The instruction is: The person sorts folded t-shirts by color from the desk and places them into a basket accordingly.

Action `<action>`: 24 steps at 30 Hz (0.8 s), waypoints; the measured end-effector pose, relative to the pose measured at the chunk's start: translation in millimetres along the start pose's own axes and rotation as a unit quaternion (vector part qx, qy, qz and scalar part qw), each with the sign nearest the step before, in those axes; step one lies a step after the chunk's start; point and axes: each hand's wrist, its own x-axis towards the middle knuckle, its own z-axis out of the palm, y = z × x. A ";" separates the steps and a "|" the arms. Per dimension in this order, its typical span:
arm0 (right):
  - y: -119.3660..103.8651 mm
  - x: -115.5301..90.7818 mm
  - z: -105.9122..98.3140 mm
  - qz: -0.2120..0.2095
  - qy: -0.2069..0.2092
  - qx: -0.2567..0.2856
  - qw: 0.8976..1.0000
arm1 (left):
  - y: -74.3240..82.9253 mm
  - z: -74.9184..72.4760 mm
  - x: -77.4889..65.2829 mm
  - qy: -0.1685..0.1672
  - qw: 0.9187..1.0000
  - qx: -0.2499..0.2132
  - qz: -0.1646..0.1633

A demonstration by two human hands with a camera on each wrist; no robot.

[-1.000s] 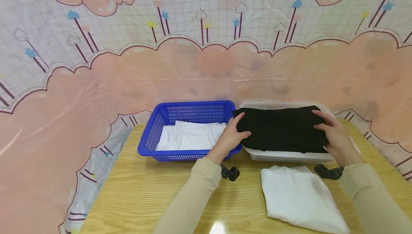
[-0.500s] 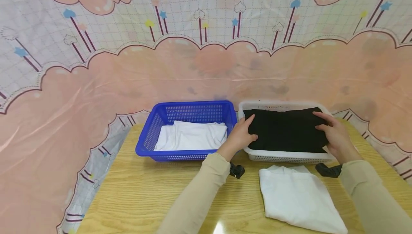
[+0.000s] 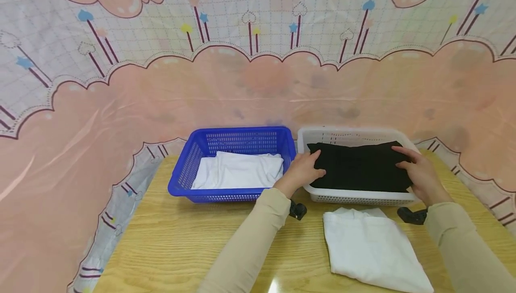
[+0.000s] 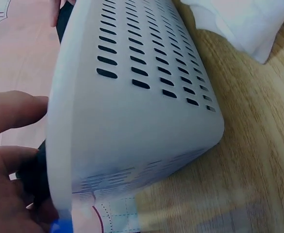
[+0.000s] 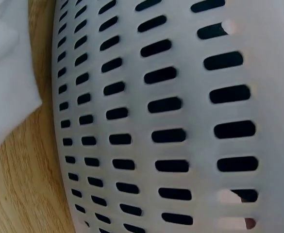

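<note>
Head view bright and even – wrist views cooler and softer.
Small blown-out glare spot on the table at the bottom edge, soft shadow under the blue basket. Black cloth goes near-flat black, little fold detail. Left wrist: white cloth nearly washed out. Right wrist: white basket wall greyish, fading pale and soft at right – wood grain stays readable.

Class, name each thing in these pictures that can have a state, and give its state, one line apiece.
Blue basket: upright on the table
White basket: upright beside it
Inner white cloth: folded, in the blue basket
Outer white cloth: folded, on the table
Black cloth: spread inside the white basket
Left hand: holds its left end
Right hand: holds its right end
</note>
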 end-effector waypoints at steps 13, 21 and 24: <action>7.4 6.5 -1.0 -0.017 -0.004 -0.085 0.996 | 2.8 5.6 -3.8 -0.019 0.992 0.123 0.007; 6.9 9.2 -2.7 -0.003 -0.038 -0.124 0.992 | 2.8 5.0 -7.0 -0.033 0.990 0.137 0.010; 5.7 9.9 -3.7 0.011 -0.052 -0.145 0.988 | 1.9 4.8 -7.9 -0.036 0.991 0.129 0.008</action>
